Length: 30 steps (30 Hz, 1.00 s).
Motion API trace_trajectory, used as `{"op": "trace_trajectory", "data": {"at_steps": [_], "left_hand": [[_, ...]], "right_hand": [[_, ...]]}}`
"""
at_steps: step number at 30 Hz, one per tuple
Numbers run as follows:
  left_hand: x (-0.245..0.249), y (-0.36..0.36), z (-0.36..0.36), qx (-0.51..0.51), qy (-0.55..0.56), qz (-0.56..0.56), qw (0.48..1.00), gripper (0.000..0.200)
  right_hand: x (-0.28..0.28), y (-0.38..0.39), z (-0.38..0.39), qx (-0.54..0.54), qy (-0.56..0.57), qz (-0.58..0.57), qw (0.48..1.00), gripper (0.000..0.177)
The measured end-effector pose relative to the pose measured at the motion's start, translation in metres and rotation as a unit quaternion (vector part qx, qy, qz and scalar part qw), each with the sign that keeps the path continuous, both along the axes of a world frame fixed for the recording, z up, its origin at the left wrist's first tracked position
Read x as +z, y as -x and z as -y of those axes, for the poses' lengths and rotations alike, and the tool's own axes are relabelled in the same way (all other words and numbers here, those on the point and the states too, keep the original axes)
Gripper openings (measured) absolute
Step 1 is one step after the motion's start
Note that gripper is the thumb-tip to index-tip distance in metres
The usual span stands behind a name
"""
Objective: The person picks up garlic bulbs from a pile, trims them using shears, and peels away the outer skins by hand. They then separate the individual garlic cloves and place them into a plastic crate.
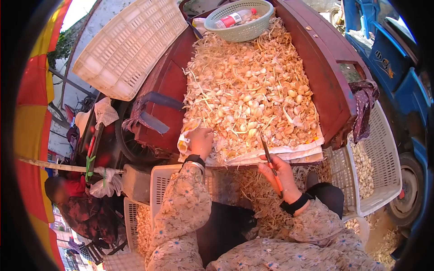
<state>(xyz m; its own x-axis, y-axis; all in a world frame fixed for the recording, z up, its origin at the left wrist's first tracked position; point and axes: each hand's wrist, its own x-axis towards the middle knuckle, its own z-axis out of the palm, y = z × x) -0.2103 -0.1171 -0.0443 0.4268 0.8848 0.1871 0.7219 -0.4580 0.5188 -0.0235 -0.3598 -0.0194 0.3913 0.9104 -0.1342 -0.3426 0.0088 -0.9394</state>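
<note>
A wide heap of garlic (253, 99), mixed with papery skins and stalks, lies on a white sheet (289, 153) in a red cart bed. At the near left corner of the heap is my left hand (201, 142), its fingers curled beside a folded bit of the sheet. What those fingers hold, if anything, is hidden. My right hand (281, 175) grips a pair of scissors (270, 163) with dark blades and orange handles, just in front of the sheet's near edge. The blades point away from me toward the garlic.
A green basket (246, 34) holding a plastic bottle (233, 19) stands on the heap's far end. White crates (379, 158) with garlic flank my legs. A big crate (129, 49) leans on the cart's left wall (162, 99). A blue vehicle (398, 67) is at right, another person (90, 212) at left.
</note>
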Motion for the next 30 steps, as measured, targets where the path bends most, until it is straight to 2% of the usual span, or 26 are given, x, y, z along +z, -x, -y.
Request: {"op": "trace_trajectory", "data": {"at_steps": [2, 3, 6, 10, 11, 14, 16, 18, 19, 23, 26, 27, 30], "left_hand": [[-0.006, -0.016, -0.005, 0.003, -0.054, -0.058, 0.997, 0.021], [0.007, -0.028, -0.001, 0.048, 0.041, -0.112, 0.992, 0.026], [-0.002, -0.028, -0.007, -0.004, -0.006, -0.119, 0.993, 0.028], [0.004, -0.025, 0.0, -0.026, -0.05, -0.198, 0.978, 0.027], [0.002, -0.023, 0.003, 0.028, -0.05, -0.214, 0.975, 0.022], [0.007, -0.022, 0.005, 0.051, 0.03, -0.098, 0.993, 0.017], [-0.016, -0.022, -0.01, 0.046, 0.055, 0.01, 0.997, 0.017], [-0.019, -0.033, 0.002, 0.022, 0.002, 0.011, 1.0, 0.02], [0.011, -0.047, 0.021, 0.015, 0.046, -0.016, 0.999, 0.028], [0.002, -0.051, 0.012, -0.03, 0.033, -0.094, 0.995, 0.032], [0.026, -0.058, 0.029, -0.047, 0.011, -0.217, 0.975, 0.026], [0.027, -0.054, 0.03, -0.056, 0.009, -0.183, 0.981, 0.027], [0.033, -0.045, 0.032, -0.034, 0.087, -0.177, 0.98, 0.031]], "right_hand": [[-0.004, -0.004, -0.002, -0.011, 0.012, 0.022, 1.0, 0.032], [-0.006, -0.006, -0.003, -0.015, 0.018, 0.033, 0.999, 0.032], [-0.007, -0.009, -0.005, -0.006, 0.02, 0.074, 0.997, 0.033], [-0.006, -0.008, -0.004, -0.008, 0.0, 0.021, 1.0, 0.032], [-0.005, -0.006, -0.005, -0.015, -0.009, 0.011, 1.0, 0.032], [-0.006, -0.006, -0.001, -0.013, -0.008, -0.01, 1.0, 0.031], [-0.004, -0.009, 0.001, -0.004, 0.003, -0.025, 1.0, 0.031], [0.001, -0.013, 0.004, 0.012, 0.023, 0.003, 1.0, 0.032], [0.003, -0.015, 0.004, 0.02, 0.034, 0.016, 0.999, 0.032], [0.001, -0.013, 0.002, 0.009, 0.025, 0.009, 1.0, 0.032], [-0.003, -0.012, -0.003, 0.013, 0.027, 0.014, 0.999, 0.032], [-0.005, -0.011, -0.004, 0.014, 0.03, 0.015, 0.999, 0.032], [-0.008, -0.011, -0.004, 0.013, 0.025, 0.033, 0.999, 0.033]]}}
